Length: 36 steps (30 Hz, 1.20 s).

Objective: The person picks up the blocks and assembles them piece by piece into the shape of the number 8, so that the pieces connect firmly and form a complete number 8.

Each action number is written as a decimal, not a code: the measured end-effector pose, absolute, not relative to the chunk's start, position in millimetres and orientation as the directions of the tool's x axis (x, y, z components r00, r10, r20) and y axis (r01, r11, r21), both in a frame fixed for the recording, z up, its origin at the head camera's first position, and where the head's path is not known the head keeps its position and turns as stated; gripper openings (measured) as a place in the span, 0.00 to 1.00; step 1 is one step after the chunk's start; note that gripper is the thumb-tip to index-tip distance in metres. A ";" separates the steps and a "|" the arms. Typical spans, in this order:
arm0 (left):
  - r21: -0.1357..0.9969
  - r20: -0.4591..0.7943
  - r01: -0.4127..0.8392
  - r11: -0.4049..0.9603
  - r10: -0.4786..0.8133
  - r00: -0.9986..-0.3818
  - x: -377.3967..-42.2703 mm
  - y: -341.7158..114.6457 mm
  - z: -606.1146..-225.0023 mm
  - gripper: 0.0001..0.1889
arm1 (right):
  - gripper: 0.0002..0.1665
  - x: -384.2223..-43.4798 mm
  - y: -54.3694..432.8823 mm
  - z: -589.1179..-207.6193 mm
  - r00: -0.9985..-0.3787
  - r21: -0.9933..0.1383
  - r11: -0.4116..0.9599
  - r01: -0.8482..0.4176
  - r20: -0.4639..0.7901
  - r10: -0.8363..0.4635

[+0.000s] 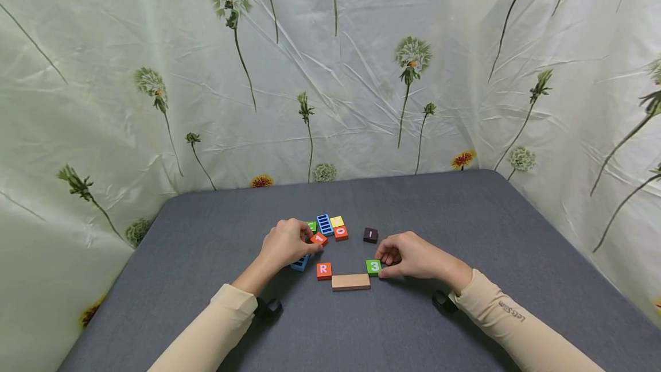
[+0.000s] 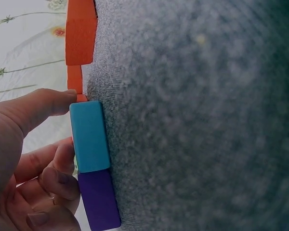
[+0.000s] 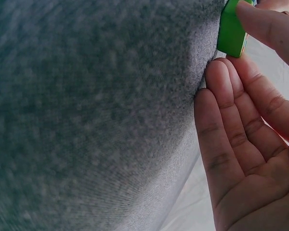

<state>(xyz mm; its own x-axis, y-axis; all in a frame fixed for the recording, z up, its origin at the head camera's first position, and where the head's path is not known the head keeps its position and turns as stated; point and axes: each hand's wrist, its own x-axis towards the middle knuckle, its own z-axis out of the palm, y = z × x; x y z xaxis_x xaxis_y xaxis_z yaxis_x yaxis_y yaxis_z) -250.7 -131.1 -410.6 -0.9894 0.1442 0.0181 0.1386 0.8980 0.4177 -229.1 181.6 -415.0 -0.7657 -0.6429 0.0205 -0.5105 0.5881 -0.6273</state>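
Between thumb and fingers, my left hand [image 1: 284, 244] pinches an orange block marked 1 [image 1: 318, 239], tilted among other blocks. A blue block [image 1: 300, 263] lies just below that hand, partly covered by it. In the left wrist view a turquoise block [image 2: 90, 137] and a purple block [image 2: 100, 201] stand close in front of the fingers. My right hand [image 1: 415, 257] holds a green block marked 3 [image 1: 373, 267] by its edge, thumb at the near side. That block sits at the right end of a plain wooden bar [image 1: 351, 282]; an orange R block [image 1: 323, 271] is at its left end.
Past the left hand are a green C block [image 1: 311, 226], a blue slotted block [image 1: 325, 225], a yellow block [image 1: 337, 221] and an orange 0 block [image 1: 341, 233]. A dark block [image 1: 370, 235] lies farther right. Behind the grey table [image 1: 439, 205] hangs a flowered curtain [image 1: 356, 90].
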 end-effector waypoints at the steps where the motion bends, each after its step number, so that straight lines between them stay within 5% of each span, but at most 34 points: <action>1: 0.417 0.022 0.143 0.897 0.147 -0.989 -250.6 -131.3 -411.0 0.15 | 0.12 -228.9 181.6 -414.9 -0.766 -0.627 0.588 -0.511 0.021 -0.643; 36: 0.475 0.144 0.289 0.831 0.250 -0.957 -220.7 -141.3 -398.3 0.08 | 0.12 -228.2 181.6 -415.0 -0.770 -0.614 0.598 -0.515 0.025 -0.638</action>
